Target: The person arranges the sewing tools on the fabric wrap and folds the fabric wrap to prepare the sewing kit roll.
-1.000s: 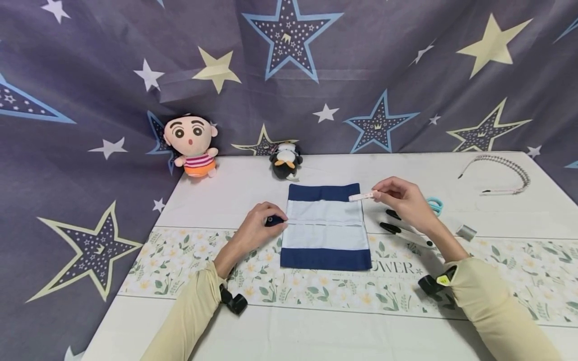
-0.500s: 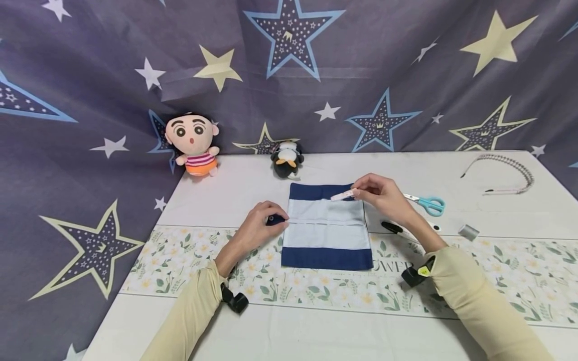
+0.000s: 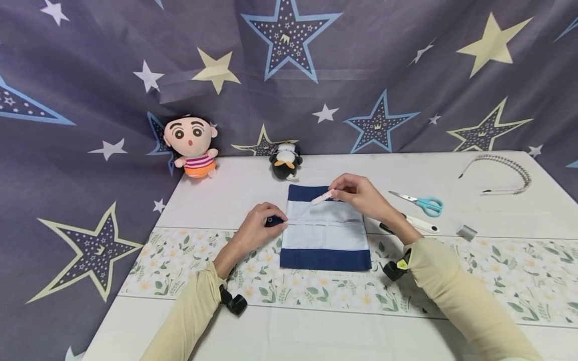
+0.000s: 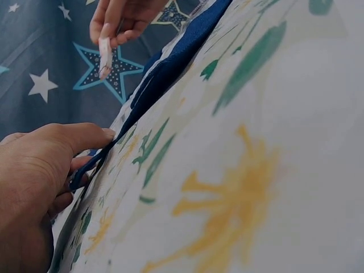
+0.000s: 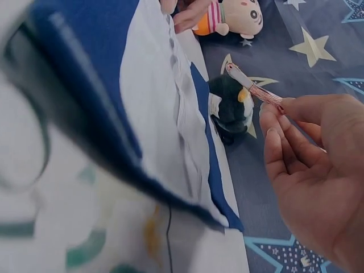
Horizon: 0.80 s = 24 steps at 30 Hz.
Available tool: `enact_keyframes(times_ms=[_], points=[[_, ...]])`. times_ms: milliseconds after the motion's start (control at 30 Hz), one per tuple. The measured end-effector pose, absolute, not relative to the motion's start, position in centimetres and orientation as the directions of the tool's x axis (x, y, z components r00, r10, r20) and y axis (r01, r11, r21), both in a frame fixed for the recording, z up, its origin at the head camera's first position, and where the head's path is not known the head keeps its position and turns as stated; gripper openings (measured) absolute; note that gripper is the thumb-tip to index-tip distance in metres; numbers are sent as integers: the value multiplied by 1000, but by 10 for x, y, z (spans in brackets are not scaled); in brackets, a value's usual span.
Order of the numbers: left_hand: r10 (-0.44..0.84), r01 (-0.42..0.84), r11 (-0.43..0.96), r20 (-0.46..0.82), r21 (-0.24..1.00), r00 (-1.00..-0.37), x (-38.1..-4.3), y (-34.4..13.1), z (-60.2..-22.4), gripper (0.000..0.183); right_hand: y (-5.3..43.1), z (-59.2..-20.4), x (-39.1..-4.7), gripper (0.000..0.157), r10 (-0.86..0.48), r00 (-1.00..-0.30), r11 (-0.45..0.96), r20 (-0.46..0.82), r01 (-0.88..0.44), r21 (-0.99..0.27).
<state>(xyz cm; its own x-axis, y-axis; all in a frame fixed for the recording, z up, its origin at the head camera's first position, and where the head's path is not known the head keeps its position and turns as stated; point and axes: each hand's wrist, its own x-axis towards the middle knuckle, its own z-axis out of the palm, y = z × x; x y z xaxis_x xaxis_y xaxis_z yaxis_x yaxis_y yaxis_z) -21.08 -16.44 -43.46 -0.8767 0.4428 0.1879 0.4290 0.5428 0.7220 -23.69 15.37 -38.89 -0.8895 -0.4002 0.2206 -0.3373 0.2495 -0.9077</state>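
A navy and pale-blue fabric pouch (image 3: 325, 236) lies spread flat, with a slit running across its pale middle. My left hand (image 3: 255, 225) pinches its left edge, thumb on top, beside a small navy tab with a snap. In the left wrist view that edge (image 4: 94, 162) passes between thumb and fingers. Above the pouch's upper part, my right hand (image 3: 358, 194) holds a slim pink-and-white piece (image 3: 321, 197) by one end between thumb and fingertips. Its free end, rounded with a small dot, shows in the right wrist view (image 5: 242, 75); its exact kind is unclear.
Right of the pouch lie turquoise-handled scissors (image 3: 429, 205), a white tool (image 3: 422, 224) partly under my right forearm, and a grey spool (image 3: 466, 232). A headband (image 3: 524, 173) rests at the far right. A doll (image 3: 194, 145) and a penguin toy (image 3: 285, 161) sit along the back.
My right hand has moved left, carrying the pink-and-white piece from the pouch's right edge to over its upper middle. The scissors have come into full view. My left hand keeps its place.
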Motion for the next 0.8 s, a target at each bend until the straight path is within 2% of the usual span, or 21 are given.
enact_keyframes(times_ms=[367, 800], points=[[440, 423, 552, 180, 719, -880, -211, -164, -435, 11, 124, -391, -245, 12, -474, -847, 247, 239, -388, -888], [455, 460, 559, 208, 690, -866, -211, -162, -434, 12, 100, -398, -249, 14, -531, -826, 318, 188, -400, -859]])
